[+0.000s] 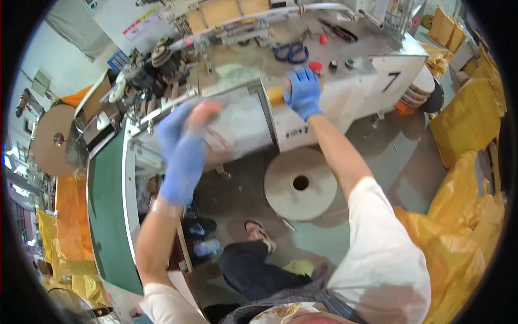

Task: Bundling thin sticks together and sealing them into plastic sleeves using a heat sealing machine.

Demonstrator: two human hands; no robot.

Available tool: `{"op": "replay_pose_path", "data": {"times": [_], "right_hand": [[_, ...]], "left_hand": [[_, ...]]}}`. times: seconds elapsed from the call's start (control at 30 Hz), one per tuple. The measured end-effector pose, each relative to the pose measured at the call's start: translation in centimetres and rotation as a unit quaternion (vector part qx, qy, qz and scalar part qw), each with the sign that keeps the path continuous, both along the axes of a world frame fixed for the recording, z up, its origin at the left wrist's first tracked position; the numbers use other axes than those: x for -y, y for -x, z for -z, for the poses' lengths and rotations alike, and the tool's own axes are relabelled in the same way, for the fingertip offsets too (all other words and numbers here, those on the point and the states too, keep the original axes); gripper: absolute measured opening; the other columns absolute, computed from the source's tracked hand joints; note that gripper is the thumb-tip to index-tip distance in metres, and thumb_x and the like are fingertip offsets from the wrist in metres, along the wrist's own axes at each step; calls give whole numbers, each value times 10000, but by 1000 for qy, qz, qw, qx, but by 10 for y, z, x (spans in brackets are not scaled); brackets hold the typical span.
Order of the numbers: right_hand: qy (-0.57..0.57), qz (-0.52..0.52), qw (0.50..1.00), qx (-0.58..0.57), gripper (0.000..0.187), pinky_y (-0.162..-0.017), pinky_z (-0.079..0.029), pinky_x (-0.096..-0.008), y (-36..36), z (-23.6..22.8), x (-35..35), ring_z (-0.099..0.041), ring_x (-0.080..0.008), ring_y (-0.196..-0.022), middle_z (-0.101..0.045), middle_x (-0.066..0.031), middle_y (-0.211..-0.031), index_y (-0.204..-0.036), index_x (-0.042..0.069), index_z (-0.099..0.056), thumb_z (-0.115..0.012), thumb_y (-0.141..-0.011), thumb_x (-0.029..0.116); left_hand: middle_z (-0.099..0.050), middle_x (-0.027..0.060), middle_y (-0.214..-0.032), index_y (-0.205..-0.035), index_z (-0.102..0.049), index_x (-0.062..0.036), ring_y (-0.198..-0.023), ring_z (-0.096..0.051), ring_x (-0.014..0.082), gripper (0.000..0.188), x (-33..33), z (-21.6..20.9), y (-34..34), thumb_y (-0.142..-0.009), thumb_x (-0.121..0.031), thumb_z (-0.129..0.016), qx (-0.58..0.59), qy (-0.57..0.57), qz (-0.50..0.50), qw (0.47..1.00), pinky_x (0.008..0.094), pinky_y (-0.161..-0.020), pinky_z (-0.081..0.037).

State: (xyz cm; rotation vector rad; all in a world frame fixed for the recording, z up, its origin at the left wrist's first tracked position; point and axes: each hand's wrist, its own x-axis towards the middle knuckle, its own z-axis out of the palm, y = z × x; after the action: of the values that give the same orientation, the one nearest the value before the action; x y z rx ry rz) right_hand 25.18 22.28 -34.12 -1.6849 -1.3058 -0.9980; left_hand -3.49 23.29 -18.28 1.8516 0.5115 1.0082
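Note:
My right hand [303, 94], in a blue glove, is at the front edge of the machine's metal top, just below a red push button [315, 67]. Its fingers are bent over a yellow block [276, 97], which shows on both sides of the hand. My left hand [186, 137], also gloved in blue, hangs before the machine's pale front panel [243, 121]. Motion smears its fingers, and a reddish, skin-coloured patch shows at their tips. Whether it holds anything cannot be made out.
Blue-handled scissors [291, 52] and dark pliers [338, 31] lie on the machine top. A large white roll [286, 191] rests on the floor below. A green conveyor belt [110, 216] runs along the left. Yellow plastic sacks [448, 243] are heaped at the right.

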Motion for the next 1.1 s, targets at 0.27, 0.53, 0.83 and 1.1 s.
{"op": "replay_pose_path", "data": {"times": [0.27, 0.53, 0.83, 1.1], "right_hand": [[-11, 0, 1000, -23, 315, -757, -420, -419, 11, -7, -6, -524, -327, -853, -549, -153, -940, -914, 23, -580, -512, -676, 216], [-12, 3, 1000, -25, 332, -762, -407, -428, 2, 2, -11, -518, -325, -865, -535, -157, -983, -932, 19, -569, -505, -679, 225], [-6, 1, 1000, -30, 351, -766, -393, -445, 5, -1, -10, -491, -346, -865, -509, -173, -964, -923, 1, -553, -508, -676, 246], [1, 7, 1000, -30, 338, -762, -410, -428, 8, -2, -8, -511, -338, -861, -525, -174, -984, -933, 11, -561, -483, -704, 248]], "left_hand": [[-529, 98, -1073, -1047, -550, -116, -1015, -499, 291, 334, -230, 28, -191, -728, -200, -604, -244, -520, -241, 782, 404, -848, -405], [-490, 66, -1078, -1060, -552, -141, -1052, -451, 261, 412, -240, 23, -241, -680, -246, -672, -294, -480, -307, 767, 421, -883, -353], [-483, 41, -1020, -989, -568, -177, -1016, -440, 237, 341, -243, 28, -244, -670, -228, -680, -249, -488, -340, 764, 427, -862, -339], [-487, 27, -1006, -908, -589, -186, -1000, -440, 229, 240, -246, 31, -246, -683, -205, -670, -254, -470, -326, 780, 427, -855, -317]]}}
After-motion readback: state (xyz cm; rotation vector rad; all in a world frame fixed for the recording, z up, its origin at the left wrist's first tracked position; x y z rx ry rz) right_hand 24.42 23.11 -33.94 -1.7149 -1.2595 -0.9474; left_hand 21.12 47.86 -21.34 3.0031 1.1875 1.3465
